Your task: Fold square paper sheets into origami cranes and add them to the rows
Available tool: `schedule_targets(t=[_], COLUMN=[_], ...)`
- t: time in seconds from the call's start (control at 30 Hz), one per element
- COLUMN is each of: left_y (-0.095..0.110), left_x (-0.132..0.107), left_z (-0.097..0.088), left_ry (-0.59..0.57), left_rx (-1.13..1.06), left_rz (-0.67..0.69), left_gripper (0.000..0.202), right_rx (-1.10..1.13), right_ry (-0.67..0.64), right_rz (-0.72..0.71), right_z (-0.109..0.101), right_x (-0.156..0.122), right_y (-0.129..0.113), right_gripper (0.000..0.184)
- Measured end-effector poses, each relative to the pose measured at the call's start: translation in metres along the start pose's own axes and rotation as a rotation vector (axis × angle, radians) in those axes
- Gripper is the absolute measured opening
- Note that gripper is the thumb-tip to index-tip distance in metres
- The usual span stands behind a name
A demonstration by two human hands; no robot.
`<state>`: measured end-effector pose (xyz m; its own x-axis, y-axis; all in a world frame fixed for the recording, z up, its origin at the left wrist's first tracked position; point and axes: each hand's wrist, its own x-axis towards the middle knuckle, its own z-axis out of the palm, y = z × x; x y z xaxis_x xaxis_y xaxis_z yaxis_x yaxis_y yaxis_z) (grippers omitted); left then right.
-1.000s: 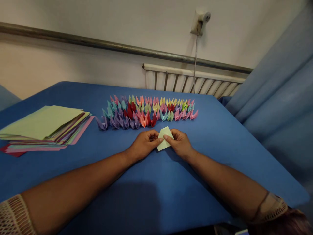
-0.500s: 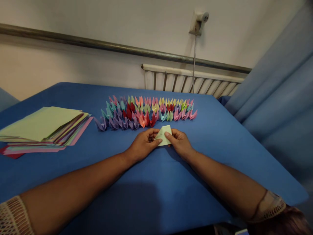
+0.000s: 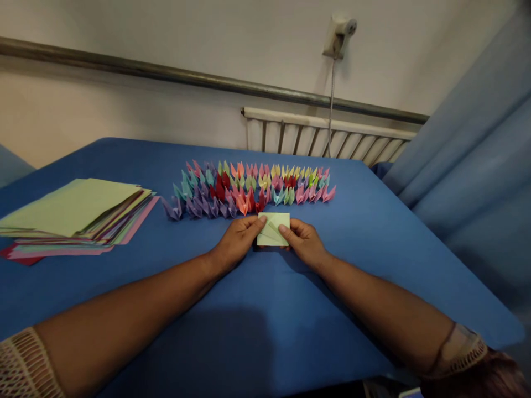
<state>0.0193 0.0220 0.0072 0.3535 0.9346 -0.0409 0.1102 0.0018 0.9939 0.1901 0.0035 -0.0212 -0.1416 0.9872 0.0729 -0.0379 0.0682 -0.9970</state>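
Note:
A small folded sheet of pale green origami paper [image 3: 274, 235] is held between both hands, just in front of the rows of paper cranes. It looks roughly rectangular, with slanting creases across its face. My left hand [image 3: 240, 237] pinches its left edge, thumb on top near the upper corner. On the right edge, my right hand [image 3: 307, 242] grips with the thumb pressed flat on the paper. The fingers of both hands are mostly hidden behind the sheet. Several folded paper cranes [image 3: 213, 207] in purple, red, pink, teal and yellow stand in rows beyond the hands.
A stack of coloured paper sheets [image 3: 78, 204] lies at the left on the blue-covered table [image 3: 232, 342]. Behind the table are a wall rail [image 3: 174, 76], a radiator [image 3: 307, 119] and a plugged-in socket [image 3: 338, 41]. A blue curtain [image 3: 477, 182] hangs at the right.
The green paper went from a shape with a slanted left side to a wider rectangle. My left hand has shifted slightly up and left; the right hand stays nearly in place.

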Motion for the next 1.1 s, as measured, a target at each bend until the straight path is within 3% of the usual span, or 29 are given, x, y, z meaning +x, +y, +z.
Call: schedule_targets(t=[0.13, 0.27, 0.43, 0.5, 0.6, 0.67, 0.77, 0.87, 1.1], left_y=[0.001, -0.002, -0.010, -0.011, -0.008, -0.006, -0.005, -0.008, -0.005], left_x=[0.000, 0.001, 0.004, 0.003, -0.001, -0.005, -0.007, -0.003, 0.004], left_z=[0.001, 0.001, 0.002, 0.002, 0.004, 0.004, 0.005, 0.004, 0.001], left_ry=[0.042, -0.014, -0.070, -0.059, -0.050, -0.041, 0.005, 0.056, 0.135], left_rx=[-0.003, -0.014, 0.013, 0.017, 0.039, 0.090, 0.152, 0.095, -0.116], left_rz=[-0.002, 0.007, 0.011, 0.039, 0.120, 0.172, 0.207, 0.157, 0.076], left_gripper=[0.041, 0.031, 0.030, 0.038, 0.066, 0.072, 0.046, 0.028, 0.040], right_rx=[0.038, -0.032, -0.040, 0.013, 0.074, 0.083, 0.079, 0.099, 0.267], right_ry=[0.003, 0.034, 0.024, 0.033, 0.057, 0.066, 0.055, 0.032, -0.038], right_rz=[-0.029, 0.019, 0.018, 0.048, 0.097, 0.109, 0.107, 0.122, 0.081], right_z=[0.002, -0.001, -0.005, -0.005, -0.006, -0.006, -0.007, -0.008, -0.011], right_x=[-0.001, 0.000, 0.001, 0.003, 0.004, 0.005, 0.005, 0.005, 0.003], right_y=[0.000, -0.001, -0.004, -0.005, -0.005, -0.005, -0.004, -0.004, -0.007], right_gripper=[0.033, 0.029, 0.043, 0.044, 0.044, 0.043, 0.042, 0.042, 0.040])
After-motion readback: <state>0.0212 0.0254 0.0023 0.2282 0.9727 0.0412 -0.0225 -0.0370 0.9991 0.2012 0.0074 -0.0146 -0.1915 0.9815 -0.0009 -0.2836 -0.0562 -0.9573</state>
